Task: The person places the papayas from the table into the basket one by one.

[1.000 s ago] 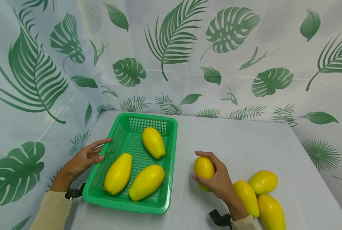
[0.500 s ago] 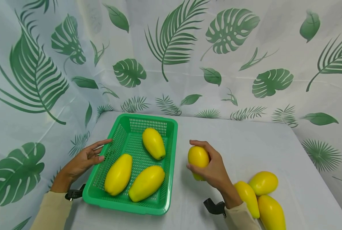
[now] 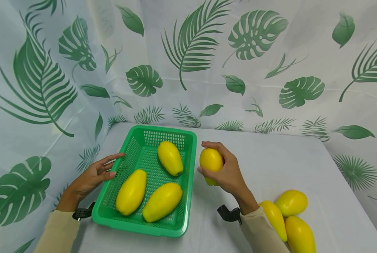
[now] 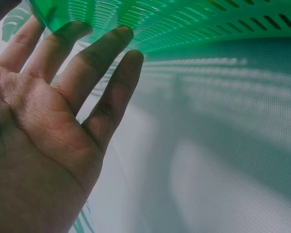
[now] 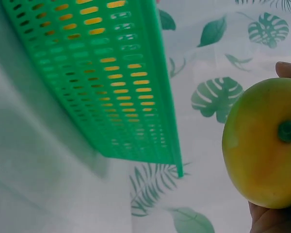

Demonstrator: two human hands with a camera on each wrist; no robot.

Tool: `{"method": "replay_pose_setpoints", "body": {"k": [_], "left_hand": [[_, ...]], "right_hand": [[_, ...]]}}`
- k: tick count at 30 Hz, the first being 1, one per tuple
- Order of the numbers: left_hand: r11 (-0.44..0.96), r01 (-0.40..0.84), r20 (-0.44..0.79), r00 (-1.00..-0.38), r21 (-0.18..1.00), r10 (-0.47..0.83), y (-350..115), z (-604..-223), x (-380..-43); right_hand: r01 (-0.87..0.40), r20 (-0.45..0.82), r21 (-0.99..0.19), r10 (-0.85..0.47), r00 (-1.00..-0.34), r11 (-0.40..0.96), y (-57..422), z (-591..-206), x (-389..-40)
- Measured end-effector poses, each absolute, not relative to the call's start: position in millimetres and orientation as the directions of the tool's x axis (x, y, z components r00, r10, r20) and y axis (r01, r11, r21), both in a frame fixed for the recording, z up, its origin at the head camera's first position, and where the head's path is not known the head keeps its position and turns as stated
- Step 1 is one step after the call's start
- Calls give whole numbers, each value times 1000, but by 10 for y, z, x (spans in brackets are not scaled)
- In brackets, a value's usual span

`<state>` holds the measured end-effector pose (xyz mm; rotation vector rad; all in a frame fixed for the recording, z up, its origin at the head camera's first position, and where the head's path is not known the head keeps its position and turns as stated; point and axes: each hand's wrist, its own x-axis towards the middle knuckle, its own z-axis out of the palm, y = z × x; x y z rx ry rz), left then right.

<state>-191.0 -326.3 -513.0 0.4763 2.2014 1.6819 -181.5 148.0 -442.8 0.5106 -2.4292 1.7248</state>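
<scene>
A green plastic basket (image 3: 191, 168) with slotted walls stands left of the middle of the table. Inside it lie three yellow papayas, one at the back (image 3: 170, 159), one at the left (image 3: 131, 192) and one at the front (image 3: 162, 202). My left hand (image 3: 96, 174) rests at the basket's left side, and the left wrist view has its fingers straight against the wall. Just right of the basket my right hand (image 3: 228, 170) grips another papaya (image 3: 211, 162) between thumb and fingers, raised above the table. Its greenish stem end (image 5: 287, 131) faces the right wrist camera.
Three more yellow papayas lie together at the right, a back one (image 3: 291, 202), a left one (image 3: 274, 219) and a front one (image 3: 300, 234). White cloth (image 3: 270, 158) covers the table. Behind it hangs a leaf-printed curtain (image 3: 201, 91).
My right hand has carried its papaya left and away from me, closer to the basket's right rim. My left hand and the basket have stayed in place.
</scene>
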Motion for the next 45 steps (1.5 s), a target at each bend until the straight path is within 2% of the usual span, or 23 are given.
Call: {"method": "replay_pose_setpoints", "body": {"k": [22,45], "left_hand": [[245,48,-64,-900,968,431,-3257,-5133,-1898],[254,51,-65,-901,966,428,-3249,-5119,-1892]], "right_hand": [[-390,319,-881,-272,-908,268,1138,-4260,-2248],[-371,277,-876,-306,-911,309,954,-4355,-2520]]}}
